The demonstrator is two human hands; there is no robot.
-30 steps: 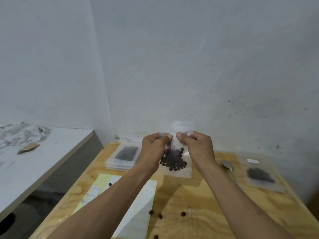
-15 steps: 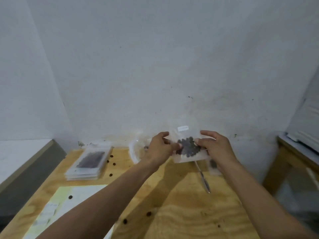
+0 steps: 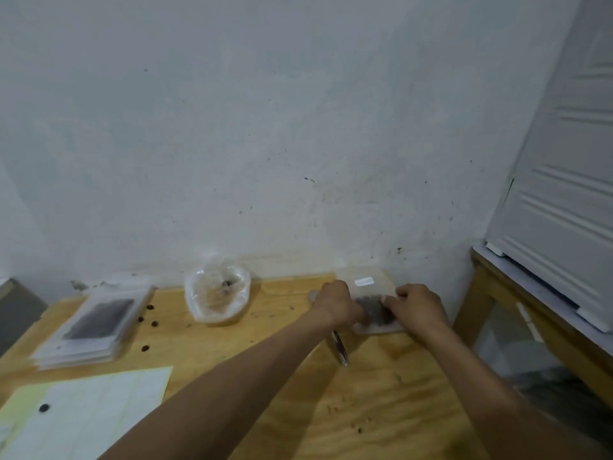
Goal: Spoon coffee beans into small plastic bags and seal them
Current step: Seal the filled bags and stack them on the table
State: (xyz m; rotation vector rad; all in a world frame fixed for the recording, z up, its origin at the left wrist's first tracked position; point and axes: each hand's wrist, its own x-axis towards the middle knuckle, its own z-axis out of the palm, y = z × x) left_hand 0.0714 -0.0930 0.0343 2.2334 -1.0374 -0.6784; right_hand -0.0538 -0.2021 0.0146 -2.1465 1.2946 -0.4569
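Plastic bag of beans (image 3: 376,310) lies at the far right corner of the wooden desk (image 3: 381,393). Both hands, left hand (image 3: 336,305) and right hand (image 3: 416,307), pinch its sides, maybe to lay it flat with the done ones. A spoon (image 3: 340,351) lies close by.

A small clear bag (image 3: 371,293) of dark coffee beans (image 3: 376,308) lies flat at the table's far right corner.
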